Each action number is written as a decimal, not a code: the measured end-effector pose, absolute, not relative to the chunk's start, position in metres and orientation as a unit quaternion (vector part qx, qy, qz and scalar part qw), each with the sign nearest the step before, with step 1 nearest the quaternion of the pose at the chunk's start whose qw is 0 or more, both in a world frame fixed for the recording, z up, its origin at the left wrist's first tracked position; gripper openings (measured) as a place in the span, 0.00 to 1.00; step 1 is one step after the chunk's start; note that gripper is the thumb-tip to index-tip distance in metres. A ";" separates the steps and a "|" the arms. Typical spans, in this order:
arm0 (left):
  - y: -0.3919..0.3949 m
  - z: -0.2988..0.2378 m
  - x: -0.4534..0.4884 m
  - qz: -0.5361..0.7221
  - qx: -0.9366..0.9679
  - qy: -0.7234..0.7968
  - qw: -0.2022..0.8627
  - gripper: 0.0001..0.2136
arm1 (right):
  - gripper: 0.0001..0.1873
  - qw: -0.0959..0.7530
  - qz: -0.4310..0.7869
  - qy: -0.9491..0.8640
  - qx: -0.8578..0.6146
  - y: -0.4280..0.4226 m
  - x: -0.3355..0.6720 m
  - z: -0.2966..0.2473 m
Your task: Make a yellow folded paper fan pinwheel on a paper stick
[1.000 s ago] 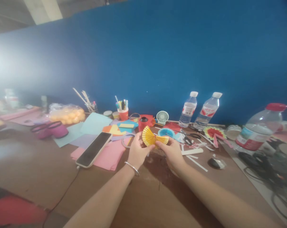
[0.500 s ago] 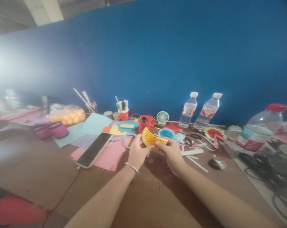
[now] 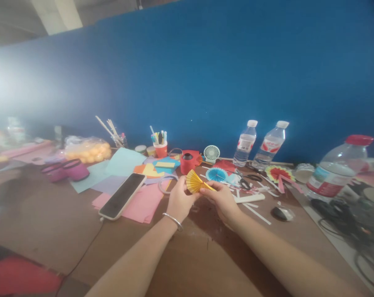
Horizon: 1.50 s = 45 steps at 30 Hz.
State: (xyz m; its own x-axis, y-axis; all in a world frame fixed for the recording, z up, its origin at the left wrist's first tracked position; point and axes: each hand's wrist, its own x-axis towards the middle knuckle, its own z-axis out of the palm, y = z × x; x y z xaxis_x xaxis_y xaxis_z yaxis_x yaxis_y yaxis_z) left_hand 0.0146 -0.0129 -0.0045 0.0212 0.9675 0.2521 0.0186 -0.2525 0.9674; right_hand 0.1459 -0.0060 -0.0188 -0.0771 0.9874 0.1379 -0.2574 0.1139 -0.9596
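Between my two hands is a yellow pleated paper fan (image 3: 194, 182), pinched at its middle and held above the table. My left hand (image 3: 181, 201), with a silver bangle at the wrist, grips the fan's spread left half. The fingers of my right hand (image 3: 221, 200) close on its narrower right half, which they partly cover. Just behind the hands lies a blue pleated paper rosette (image 3: 216, 174). A red-and-yellow pleated rosette (image 3: 279, 174) with pink strips rests farther right.
Left of my hands are a phone (image 3: 123, 196) on pink paper (image 3: 145, 206) and other coloured sheets. Scissors (image 3: 244, 183), white paper strips (image 3: 257, 214) and a mouse (image 3: 282, 213) lie to the right. Water bottles (image 3: 245, 144), a small fan (image 3: 211, 153) and a pen cup (image 3: 160, 149) stand behind.
The yellow paper fan has turned in my hands. Its right half now looks narrower and more covered by my right fingers, which have shifted slightly left.
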 end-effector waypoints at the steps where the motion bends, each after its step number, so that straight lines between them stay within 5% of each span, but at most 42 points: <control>1: -0.013 -0.004 0.014 0.546 0.574 0.436 0.427 0.16 | 0.08 0.566 0.549 -0.488 -0.375 -0.006 0.146 -0.019; 19: -0.017 -0.002 0.012 0.485 0.646 0.499 0.315 0.16 | 0.10 0.516 0.429 -0.597 -0.440 -0.004 0.151 -0.015; 28: -0.008 -0.013 0.013 0.512 0.580 0.424 0.471 0.21 | 0.26 0.539 0.520 -0.516 -0.416 -0.002 0.149 -0.017; 34: -0.003 -0.013 0.006 0.519 0.495 0.371 0.590 0.22 | 0.12 0.545 0.488 -0.577 -0.364 0.003 0.157 -0.016; 45: -0.004 -0.011 0.003 0.468 0.507 0.367 0.624 0.23 | 0.10 0.494 0.609 -0.553 -0.283 0.010 0.170 -0.018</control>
State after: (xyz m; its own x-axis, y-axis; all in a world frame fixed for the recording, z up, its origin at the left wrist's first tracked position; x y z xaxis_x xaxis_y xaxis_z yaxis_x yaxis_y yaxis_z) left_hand 0.0031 -0.0040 -0.0110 0.2928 0.9561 0.0149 -0.2117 0.0496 0.9761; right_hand 0.1701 0.0103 -0.0177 -0.3512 0.9144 0.2012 -0.2882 0.0989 -0.9524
